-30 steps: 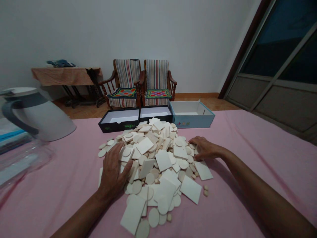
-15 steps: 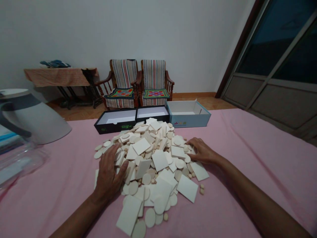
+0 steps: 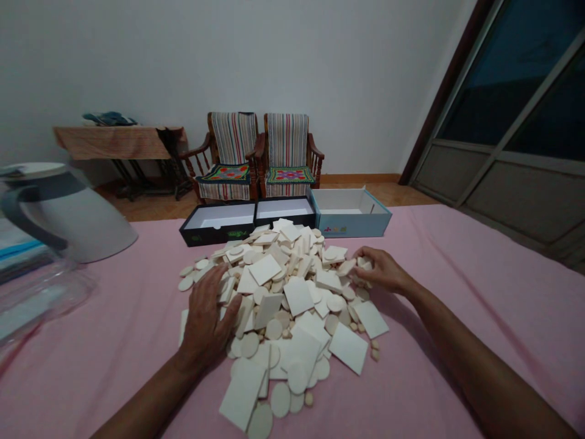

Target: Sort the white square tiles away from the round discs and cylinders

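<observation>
A heap of pale wooden pieces (image 3: 298,297), square tiles, round discs and small pebble-like bits, is piled on the pink cloth. Against its left flank lies my left hand (image 3: 208,314), open, thumb spread from the fingers and touching the pieces. At the right edge of the heap, my right hand (image 3: 377,269) has its fingers curled around a few small wooden discs (image 3: 364,263). Another disc (image 3: 347,267) leans by its fingertips. The exact number in the grasp is hidden by the fingers.
Behind the heap stand two black shallow boxes (image 3: 219,236) and a light blue box (image 3: 354,228). On the left are a white-grey jug (image 3: 98,222) and clear plastic packaging (image 3: 41,305). Two wooden armchairs (image 3: 235,143) stand beyond the table.
My right hand has closed on some small discs and lifted slightly at the heap's right edge. My left hand stays against the heap. The view has shifted slightly.
</observation>
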A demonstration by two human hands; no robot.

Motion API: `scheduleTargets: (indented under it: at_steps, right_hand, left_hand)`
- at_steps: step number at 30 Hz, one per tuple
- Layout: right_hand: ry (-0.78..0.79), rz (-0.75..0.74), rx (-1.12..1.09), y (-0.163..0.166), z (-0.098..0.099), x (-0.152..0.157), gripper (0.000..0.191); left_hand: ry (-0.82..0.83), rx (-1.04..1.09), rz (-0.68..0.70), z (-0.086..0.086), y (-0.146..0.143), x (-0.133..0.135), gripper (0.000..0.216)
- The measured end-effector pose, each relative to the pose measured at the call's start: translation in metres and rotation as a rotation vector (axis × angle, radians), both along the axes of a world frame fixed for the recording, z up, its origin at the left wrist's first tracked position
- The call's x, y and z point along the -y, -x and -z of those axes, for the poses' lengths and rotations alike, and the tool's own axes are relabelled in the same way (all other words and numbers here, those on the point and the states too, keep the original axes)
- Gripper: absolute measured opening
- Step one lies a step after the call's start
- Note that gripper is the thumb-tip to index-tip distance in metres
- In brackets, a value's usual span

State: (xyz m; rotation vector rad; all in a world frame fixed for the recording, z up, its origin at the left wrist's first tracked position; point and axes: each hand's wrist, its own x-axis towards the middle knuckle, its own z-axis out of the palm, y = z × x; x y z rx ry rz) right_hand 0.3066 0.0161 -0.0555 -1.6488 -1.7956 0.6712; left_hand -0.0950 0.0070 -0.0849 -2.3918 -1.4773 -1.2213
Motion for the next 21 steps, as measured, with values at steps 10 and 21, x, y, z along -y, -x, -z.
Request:
scheduleTargets:
  at_steps: [10,21]
  right_hand:
    - [-0.198,-0.288,-0.039,0.102,-0.031,-0.009,0.031]
    - [-0.102,0.167,0.066,0.018,0.014,-0.040,0.030]
  left_hand:
    - [-0.001,-0.002,0.011,-0.001,0.001,0.002,0.056]
    - [0.000,-0.006,0.029,0.001,0.002,0.001,0.057]
